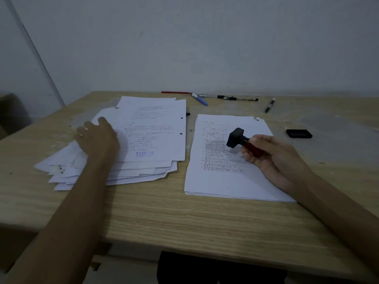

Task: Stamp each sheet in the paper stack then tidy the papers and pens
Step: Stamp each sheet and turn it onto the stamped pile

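Stamp (pixel 235 137) held above neat stack (pixel 229 181); stamped sheets (pixel 151 128) splayed.

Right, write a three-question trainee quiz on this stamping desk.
1. True or false: the right hand holds the stamp above the neat stack.
2. Which pile's top sheet shows a blue stamp mark? A) messy pile B) neat stack
3. Fill in: the black ink pad lies to the ____ of the neat stack.

Key: 1 true; 2 A; 3 right.
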